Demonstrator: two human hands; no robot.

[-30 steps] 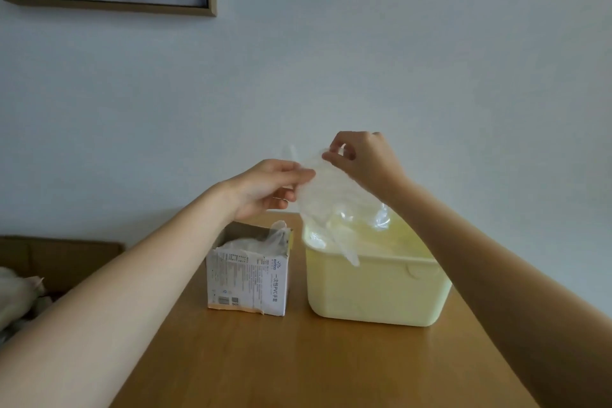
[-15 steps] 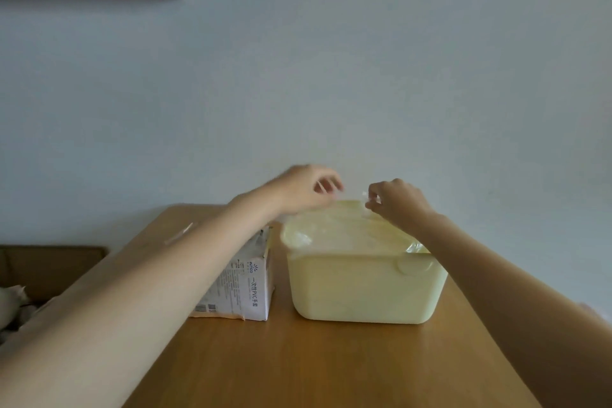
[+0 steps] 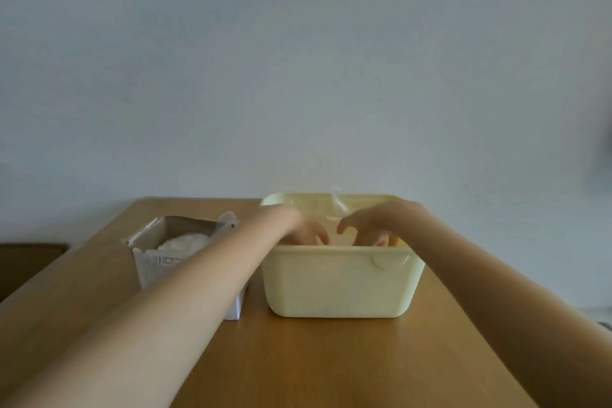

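Now our hands have dropped from above the rim into the yellow bin (image 3: 337,281), which stands on the table (image 3: 331,358) just right of the open carton (image 3: 155,262). The clear bag (image 3: 336,205) sits inside the bin, one wisp rising near the far rim. Our left hand (image 3: 304,232) and right hand (image 3: 367,228) curl their fingers behind the near wall; we cannot tell whether they pinch the film.

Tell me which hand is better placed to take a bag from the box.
Left, probably: the left hand is nearer the box, which stands left of the bin; the right hand would cross.
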